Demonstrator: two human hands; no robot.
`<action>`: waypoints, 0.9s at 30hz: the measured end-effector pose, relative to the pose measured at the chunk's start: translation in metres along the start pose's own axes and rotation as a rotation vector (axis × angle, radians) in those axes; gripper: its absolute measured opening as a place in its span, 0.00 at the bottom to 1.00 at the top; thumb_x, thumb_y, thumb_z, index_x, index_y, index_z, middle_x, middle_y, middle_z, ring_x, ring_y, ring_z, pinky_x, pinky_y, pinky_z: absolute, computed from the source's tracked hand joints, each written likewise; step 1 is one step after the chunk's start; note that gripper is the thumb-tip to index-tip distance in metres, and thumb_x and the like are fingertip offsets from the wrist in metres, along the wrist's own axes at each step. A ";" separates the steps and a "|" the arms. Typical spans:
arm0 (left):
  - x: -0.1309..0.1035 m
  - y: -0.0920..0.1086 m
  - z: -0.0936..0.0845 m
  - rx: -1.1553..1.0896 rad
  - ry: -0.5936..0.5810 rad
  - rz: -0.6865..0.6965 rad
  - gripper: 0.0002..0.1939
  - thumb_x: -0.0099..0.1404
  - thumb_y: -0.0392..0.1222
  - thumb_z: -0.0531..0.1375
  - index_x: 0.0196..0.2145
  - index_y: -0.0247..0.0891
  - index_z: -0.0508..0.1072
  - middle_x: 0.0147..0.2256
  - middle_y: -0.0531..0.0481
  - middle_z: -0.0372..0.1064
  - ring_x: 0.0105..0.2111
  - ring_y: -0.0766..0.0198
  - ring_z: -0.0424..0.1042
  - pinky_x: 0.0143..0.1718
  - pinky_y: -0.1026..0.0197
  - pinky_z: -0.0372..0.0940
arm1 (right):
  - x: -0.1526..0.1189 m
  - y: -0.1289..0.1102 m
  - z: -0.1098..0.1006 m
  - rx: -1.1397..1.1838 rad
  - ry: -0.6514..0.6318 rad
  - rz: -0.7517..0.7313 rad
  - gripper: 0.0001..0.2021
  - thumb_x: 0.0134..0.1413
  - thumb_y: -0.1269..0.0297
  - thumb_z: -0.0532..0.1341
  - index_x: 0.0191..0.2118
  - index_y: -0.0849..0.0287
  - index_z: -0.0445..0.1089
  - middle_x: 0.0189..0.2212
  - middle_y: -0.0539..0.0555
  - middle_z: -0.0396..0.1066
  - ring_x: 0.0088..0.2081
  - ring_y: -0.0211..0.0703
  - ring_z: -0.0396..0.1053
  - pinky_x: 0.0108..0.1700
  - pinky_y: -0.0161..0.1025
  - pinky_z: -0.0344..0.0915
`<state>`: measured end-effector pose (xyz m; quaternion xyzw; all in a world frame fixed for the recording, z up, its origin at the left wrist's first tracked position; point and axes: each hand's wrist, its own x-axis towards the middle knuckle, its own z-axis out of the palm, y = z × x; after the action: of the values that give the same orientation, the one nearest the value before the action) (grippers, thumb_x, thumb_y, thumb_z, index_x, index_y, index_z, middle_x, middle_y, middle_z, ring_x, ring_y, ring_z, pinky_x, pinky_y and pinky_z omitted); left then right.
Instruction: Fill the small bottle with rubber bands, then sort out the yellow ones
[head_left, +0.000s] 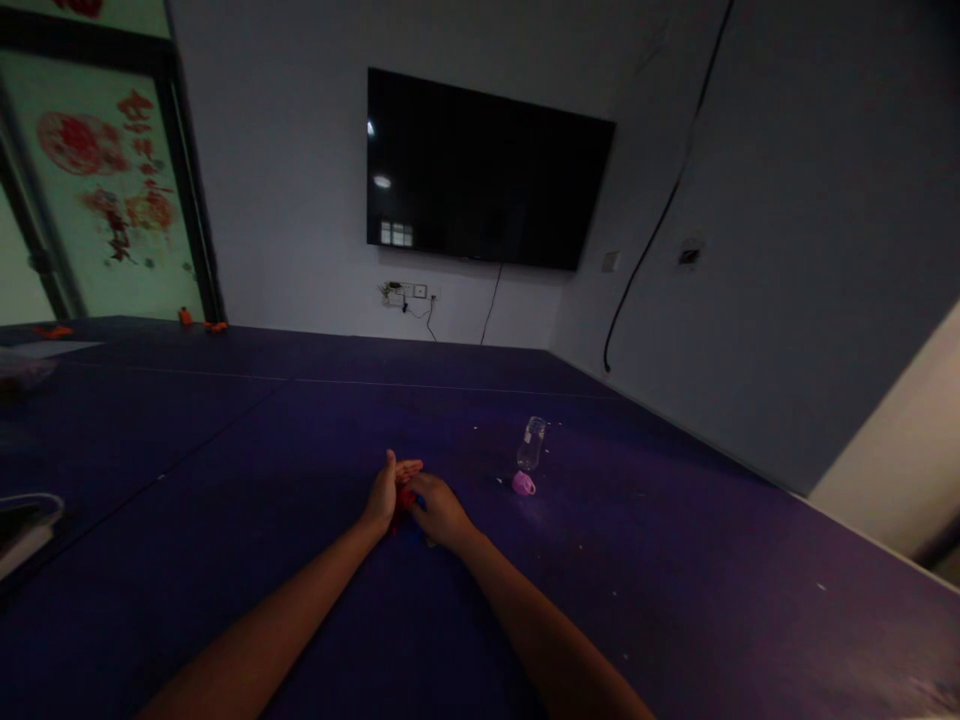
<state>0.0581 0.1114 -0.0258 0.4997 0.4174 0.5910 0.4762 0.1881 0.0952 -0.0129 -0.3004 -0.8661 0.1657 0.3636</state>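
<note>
My left hand [385, 494] is on edge on the purple table, thumb up and fingers stretched out towards the right. Facing it, my right hand [442, 508] has its fingers bent inward and closed over the gap between the two hands. Small red pieces [406, 497] show in that gap, partly covered by the fingers; their kind is too small and dark to make out. To the right of my hands lies a clear bottle [530, 446], and just in front of its near end is a pink cap [523, 484] with a loop.
The purple tabletop [315, 440] has seams and scattered white bits. At the left edge is a white object with a cable [30, 545]. Orange items [216, 327] stand along the far left edge. A television [484, 170] hangs on the wall; a black cable [660, 220] dangles at right.
</note>
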 end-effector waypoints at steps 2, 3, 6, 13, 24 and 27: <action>0.000 -0.001 0.000 -0.009 0.002 0.003 0.43 0.60 0.73 0.40 0.36 0.33 0.77 0.40 0.38 0.76 0.44 0.49 0.74 0.50 0.50 0.64 | 0.002 0.003 0.001 0.096 0.096 0.037 0.11 0.52 0.74 0.54 0.38 0.55 0.72 0.40 0.54 0.73 0.45 0.46 0.69 0.50 0.45 0.63; 0.000 -0.001 0.000 -0.013 0.003 0.005 0.42 0.59 0.74 0.41 0.35 0.33 0.77 0.38 0.39 0.77 0.43 0.49 0.74 0.49 0.50 0.64 | 0.003 0.004 0.001 0.143 0.155 0.066 0.12 0.53 0.73 0.54 0.38 0.55 0.72 0.40 0.54 0.73 0.45 0.45 0.69 0.50 0.44 0.63; -0.001 -0.002 0.001 -0.025 0.002 0.009 0.41 0.58 0.74 0.43 0.34 0.34 0.77 0.34 0.41 0.77 0.41 0.50 0.75 0.46 0.52 0.66 | 0.005 0.008 0.000 0.254 0.300 0.150 0.11 0.53 0.70 0.53 0.37 0.55 0.73 0.38 0.55 0.73 0.43 0.46 0.70 0.50 0.45 0.64; -0.003 0.001 0.005 -0.048 -0.010 0.006 0.42 0.54 0.76 0.46 0.34 0.33 0.76 0.35 0.40 0.77 0.40 0.51 0.75 0.43 0.53 0.67 | -0.001 0.014 -0.008 0.351 0.343 0.192 0.18 0.44 0.73 0.51 0.39 0.56 0.72 0.38 0.53 0.75 0.42 0.45 0.71 0.48 0.44 0.66; -0.005 0.001 -0.001 0.107 0.034 0.071 0.38 0.62 0.71 0.42 0.37 0.35 0.77 0.47 0.40 0.73 0.54 0.49 0.66 0.58 0.48 0.53 | -0.009 0.025 -0.017 0.328 0.505 0.417 0.20 0.58 0.59 0.48 0.46 0.59 0.73 0.47 0.58 0.73 0.53 0.51 0.65 0.56 0.49 0.59; -0.004 0.000 -0.001 0.169 0.035 0.083 0.34 0.63 0.67 0.44 0.38 0.39 0.78 0.51 0.44 0.70 0.59 0.51 0.59 0.63 0.49 0.42 | -0.011 0.024 -0.013 0.302 0.470 0.428 0.25 0.60 0.49 0.48 0.46 0.61 0.74 0.46 0.61 0.73 0.53 0.54 0.66 0.57 0.51 0.58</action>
<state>0.0575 0.1075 -0.0267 0.5448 0.4529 0.5814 0.4001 0.2132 0.1072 -0.0222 -0.4477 -0.6419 0.2907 0.5504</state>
